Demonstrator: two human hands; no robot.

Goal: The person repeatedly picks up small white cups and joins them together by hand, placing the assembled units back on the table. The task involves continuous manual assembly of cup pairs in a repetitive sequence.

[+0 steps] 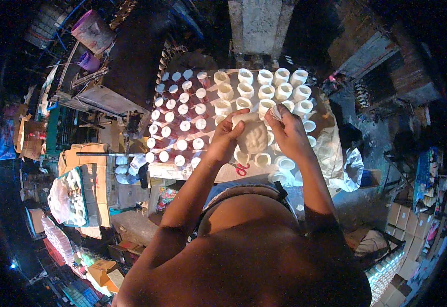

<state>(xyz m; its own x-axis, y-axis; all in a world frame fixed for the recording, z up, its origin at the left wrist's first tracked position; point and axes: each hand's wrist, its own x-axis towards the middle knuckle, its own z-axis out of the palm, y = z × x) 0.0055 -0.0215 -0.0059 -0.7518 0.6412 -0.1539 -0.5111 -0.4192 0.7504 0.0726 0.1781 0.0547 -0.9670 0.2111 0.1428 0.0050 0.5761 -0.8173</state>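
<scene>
Nearest the head camera are the person's bare shoulders and torso [238, 261], from which both forearms stretch forward over a bench [227, 174]. Between the hands, above the near part of the bench, is a cream-coloured moulded piece [253, 138] with a bumpy surface. The left hand [226, 139] grips it at its left side, thumb toward the camera. The right hand [291, 134] has its fingers closed on a small whitish scrap [276, 113] beside the piece's upper right edge; whether that scrap is cloth, I cannot tell. Rows of open cream cups [266, 92] stand on the bench behind and around the hands. To their left, reddish jars with white tops [184, 124] stand in rows. White plastic sheeting [353, 169] hangs near the bench's right edge. Farther left, a teal-edged tray [85, 189] holds pale pieces, with a clear bag [58, 199] on its left side. A pink bucket [92, 33] sits at upper left, and stacked cardboard boxes [403, 219] at right.
</scene>
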